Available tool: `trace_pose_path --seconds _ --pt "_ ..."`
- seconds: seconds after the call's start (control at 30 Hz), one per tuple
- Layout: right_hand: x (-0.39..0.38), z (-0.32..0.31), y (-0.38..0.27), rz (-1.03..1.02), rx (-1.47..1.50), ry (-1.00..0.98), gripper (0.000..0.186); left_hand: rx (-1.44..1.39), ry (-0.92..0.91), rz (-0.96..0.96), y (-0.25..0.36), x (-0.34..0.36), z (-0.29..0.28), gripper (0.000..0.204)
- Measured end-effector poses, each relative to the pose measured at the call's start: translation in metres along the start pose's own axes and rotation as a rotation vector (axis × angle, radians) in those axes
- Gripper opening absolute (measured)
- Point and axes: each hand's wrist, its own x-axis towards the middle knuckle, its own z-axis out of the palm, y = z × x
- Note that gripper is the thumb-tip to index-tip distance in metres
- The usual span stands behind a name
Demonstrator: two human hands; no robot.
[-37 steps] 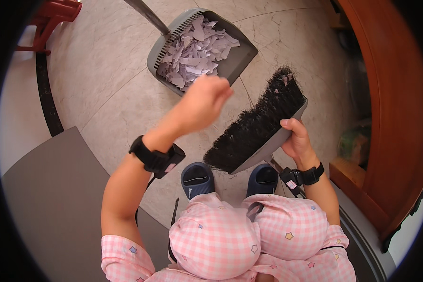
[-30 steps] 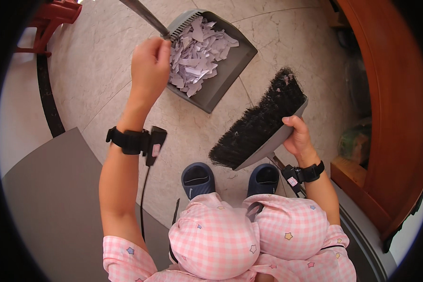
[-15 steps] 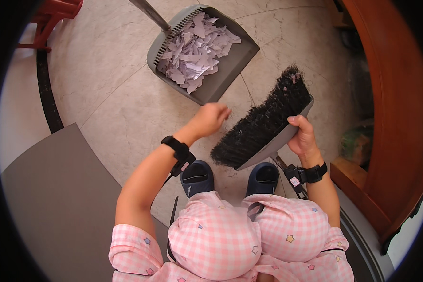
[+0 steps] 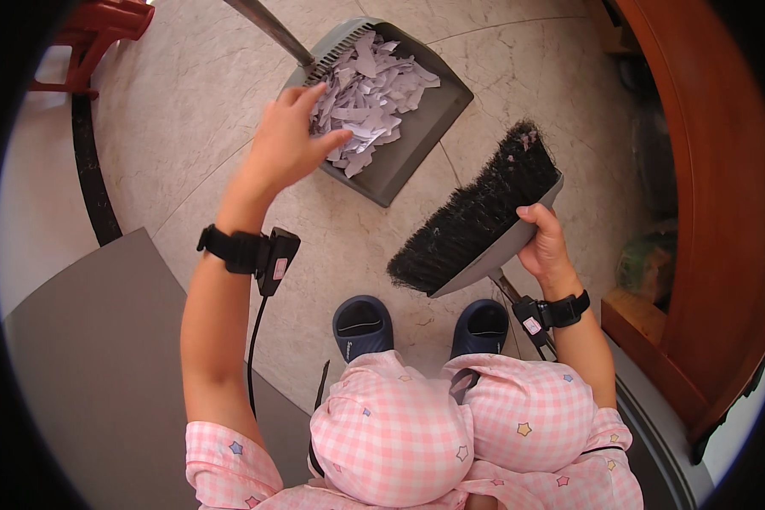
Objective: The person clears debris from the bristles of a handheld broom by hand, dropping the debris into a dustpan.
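My right hand (image 4: 546,246) grips a broom (image 4: 503,242) by its grey head, thumb on top. Its black bristles face up and to the left, with bits of lint and paper caught near the far end. My left hand (image 4: 293,140) is over the left edge of a grey dustpan (image 4: 412,161), thumb and fingers apart, with nothing in it. Whether its fingertips touch the pan cannot be made out. Torn pieces of pale paper (image 4: 370,98) lie heaped in the dustpan. The pan's metal handle (image 4: 272,32) rises toward the upper left.
A red plastic stool (image 4: 93,42) stands at the upper left. At the lower left is a grey flat surface (image 4: 93,331). Brown wooden furniture (image 4: 705,212) runs along the right, with a bag (image 4: 646,263) beside it. My feet are in dark slippers (image 4: 363,327) on the tiled floor.
My left hand has moved from near the broom's bristles up and left to the dustpan, and its fingers have spread. The broom has barely shifted in my right hand.
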Motion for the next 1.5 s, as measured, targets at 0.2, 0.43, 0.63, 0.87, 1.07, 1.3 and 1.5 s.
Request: trace_pose_path --seconds 0.2,0.43,0.63,0.87,1.07,1.3,1.5 --pt "0.009 -0.019 -0.011 -0.032 0.028 -0.003 0.011 -0.099 -0.292 -0.219 0.045 0.007 0.021 0.045" --pt "0.004 -0.021 -0.029 0.021 0.05 -0.085 0.032 -0.387 -0.065 -0.047 0.128 -0.004 0.053 0.055" --pt "-0.009 -0.01 -0.023 -0.037 0.039 -0.172 0.043 -0.816 -0.341 -0.048 0.169 -0.013 0.065 0.058" --pt "-0.019 -0.022 -0.025 -0.098 -0.083 -0.126 0.035 -0.4 0.112 0.302 0.2 -0.013 0.074 0.019" --pt "-0.024 -0.028 -0.044 -0.142 -0.053 -0.127 0.032 -0.538 0.254 0.076 0.204 0.0 0.073 0.009" --pt "-0.025 -0.04 -0.051 -0.11 -0.036 -0.094 0.028 -0.641 0.267 -0.259 0.154 0.012 0.035 0.013" --pt "-0.022 -0.031 -0.041 -0.125 -0.062 -0.086 0.03 -0.511 0.179 0.142 0.214 -0.02 0.053 0.019"
